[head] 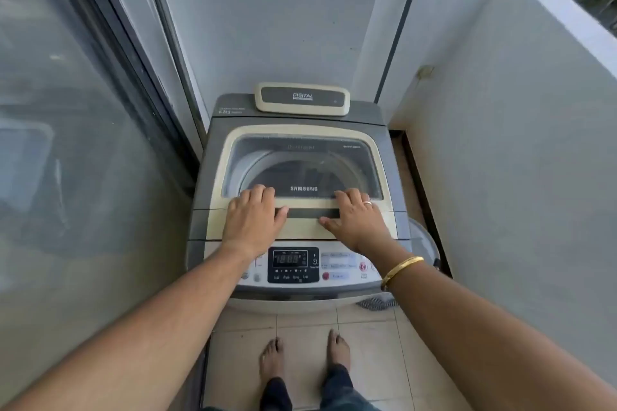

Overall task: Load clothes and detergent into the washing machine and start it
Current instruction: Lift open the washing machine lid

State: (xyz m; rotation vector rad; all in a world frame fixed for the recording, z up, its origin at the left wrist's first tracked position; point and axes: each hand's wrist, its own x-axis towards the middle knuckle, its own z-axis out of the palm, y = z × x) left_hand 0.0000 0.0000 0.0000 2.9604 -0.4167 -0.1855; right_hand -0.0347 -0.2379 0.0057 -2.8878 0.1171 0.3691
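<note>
A grey and cream top-loading washing machine (384, 130) stands in front of me with its glass lid (300, 157) down. Through the glass I see the drum, but I cannot make out its contents. My left hand (252, 220) lies flat on the lid's front left edge, with the thumb in the dark handle recess (302, 213). My right hand (355, 220) lies flat on the front right edge, its thumb also at the recess. Neither hand holds anything. The control panel (290, 264) below my wrists has a lit display.
A cream box marked DIGITAL (302, 98) sits on the machine's back. A glass sliding door (66, 143) runs close along the left, a white wall (517, 143) along the right. A white round container (424, 240) and patterned cloth (377, 304) sit beside the machine. My bare feet (272, 360) stand on the tiled floor.
</note>
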